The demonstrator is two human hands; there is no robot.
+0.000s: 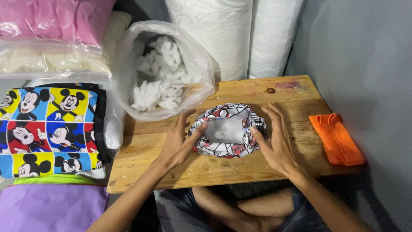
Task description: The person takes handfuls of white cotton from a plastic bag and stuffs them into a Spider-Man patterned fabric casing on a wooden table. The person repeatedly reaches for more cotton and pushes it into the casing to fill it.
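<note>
I'm watching the left hand [178, 139] and right hand [274, 139], fingers spread, pressing the sides of the printed red-and-white fabric pouch [227, 130] mid-board on the low wooden table [171, 165], shaping it; gripping its rim seems next.

Red-white-black printed cover [227, 129], orange cloth [337, 138]
</note>
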